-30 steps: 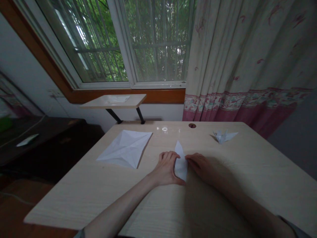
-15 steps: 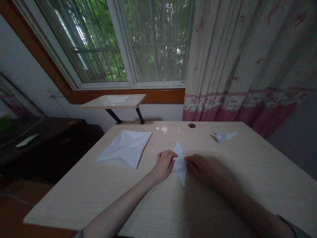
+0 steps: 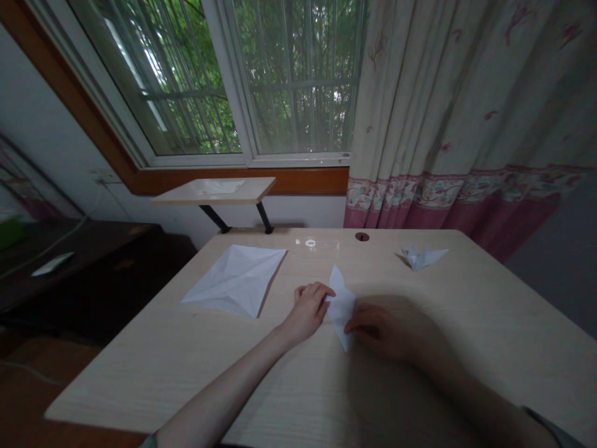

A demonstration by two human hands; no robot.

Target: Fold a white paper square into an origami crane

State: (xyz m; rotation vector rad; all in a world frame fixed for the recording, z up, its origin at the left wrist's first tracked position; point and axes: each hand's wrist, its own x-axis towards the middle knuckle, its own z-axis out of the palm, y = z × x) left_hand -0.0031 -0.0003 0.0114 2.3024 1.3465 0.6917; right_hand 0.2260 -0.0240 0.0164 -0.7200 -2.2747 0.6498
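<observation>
A narrow, folded piece of white paper [image 3: 342,303] lies on the desk between my hands, one pointed end facing the window and the other facing me. Thumb and bent fingers of my left hand [image 3: 311,309] pinch its left edge near the middle. Lower down on the right, my right hand [image 3: 380,330] has its fingertips closed on the paper's edge, close to the near tip. That hand is in shadow, so its grip shows only in part.
A creased square paper sheet [image 3: 236,281] lies to the left. At the back right sits a folded paper crane [image 3: 422,256]. A small raised shelf [image 3: 177,194] with paper on it stands at the desk's [image 3: 289,398] back left. Near the back edge is a round cable hole [image 3: 362,237].
My right hand has slid toward me along the paper's right edge, from its middle to near the lower tip. The left hand keeps its place.
</observation>
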